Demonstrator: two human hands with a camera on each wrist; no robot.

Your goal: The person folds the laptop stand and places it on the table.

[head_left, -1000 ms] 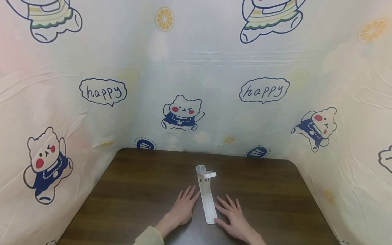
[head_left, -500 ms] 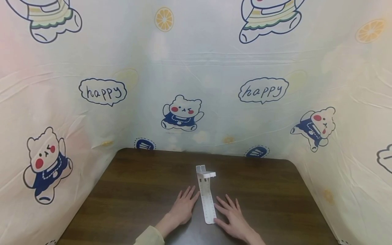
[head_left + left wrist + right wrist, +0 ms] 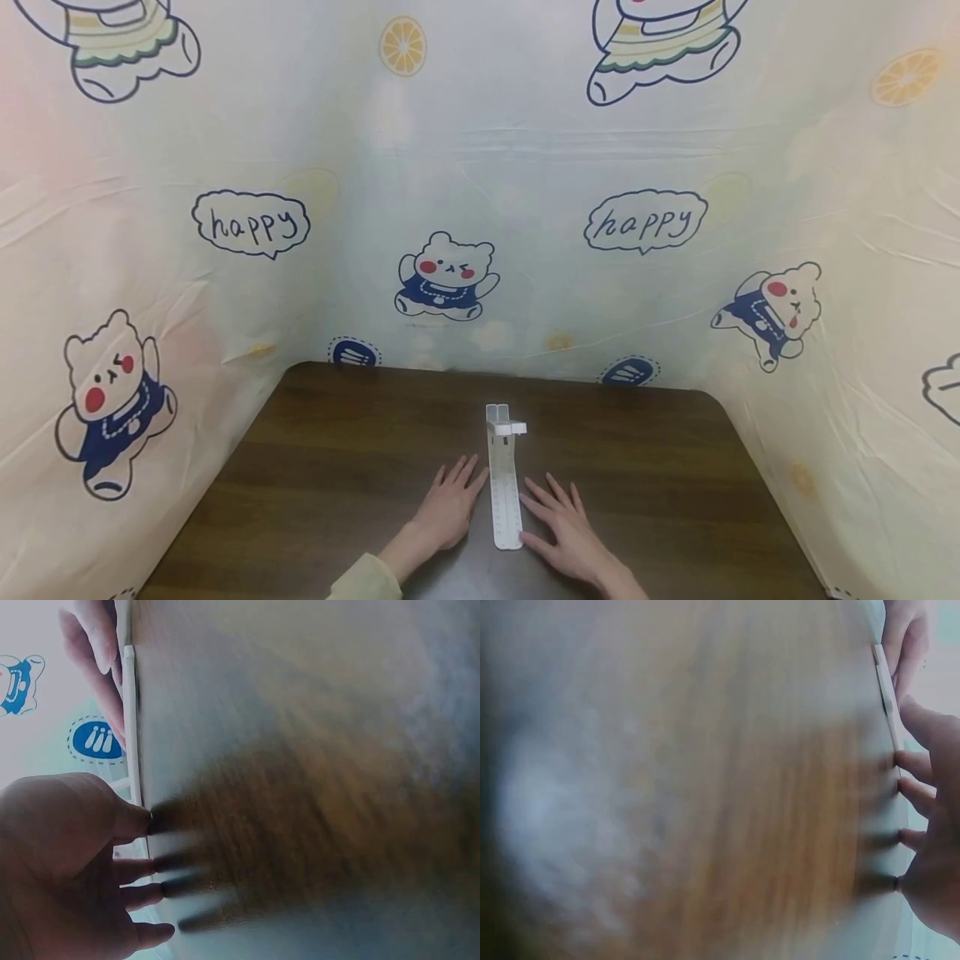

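A: What's the thing between the hands?

B: A long, narrow white plastic strip [image 3: 505,492] lying flat on the dark wooden table [image 3: 337,467], near the front edge and about mid-width. It runs away from the person, with a row of small holes or marks down its length and a raised bracket-like piece at the far end. I can't make out what the marks are.

A: And the hands?

B: The left hand [image 3: 450,504] lies flat on the table just left of the strip, fingers straight and slightly spread, its fingertips right at the strip's edge. The right hand [image 3: 562,533] mirrors it on the other side, fingers straight, thumb by the strip's near end. Neither grips anything.

A: Do the wrist cameras add anything?

B: They show the strip edge-on, which the head view doesn't: in the left wrist view it is a thin pale line [image 3: 131,712] on the tabletop, with the right hand's fingers [image 3: 94,645] beyond it. The right wrist view is blurred, but the strip's edge [image 3: 886,697] shows just above that hand's fingertips [image 3: 907,761], which are pressed to the wood.

A: What lies beyond the table?

B: Only the head view shows it: a pale curtain [image 3: 480,167] printed with cartoon bears, "happy" bubbles and orange slices, closing in three sides.
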